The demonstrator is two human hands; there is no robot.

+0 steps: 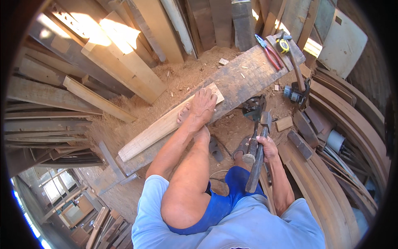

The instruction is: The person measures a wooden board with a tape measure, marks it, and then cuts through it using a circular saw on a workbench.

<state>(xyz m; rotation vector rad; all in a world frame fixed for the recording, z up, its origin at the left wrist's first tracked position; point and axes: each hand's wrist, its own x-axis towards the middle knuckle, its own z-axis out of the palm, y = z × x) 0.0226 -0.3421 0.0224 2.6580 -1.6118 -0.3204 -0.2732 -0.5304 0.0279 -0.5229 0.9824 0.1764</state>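
Board pinned by hand and foot, hammer held aside

A pale tapered board (163, 132) lies lengthwise on a worn plank bench (238, 79). The left hand (202, 106) rests knuckles-up near its wider end, fingers bent, with a bare foot (183, 113) on the wood just beside it. The right hand (270, 148), well apart from the board, is closed around a hammer (266, 120), and a round-ended tool (248, 158) shows alongside. Seen from above, I cannot tell whether the left fingers grip or merely press, nor whether both tools share the right hand's grasp.

At the bench's far end lie red-handled pliers (273, 59) and a yellow tape measure (282, 45); sawdust (120, 108) covers the ground.

The step in hand looks like steadying the board while tools are readied. A next move there would call for firm pressure, with toes and fingers clear of any blow.
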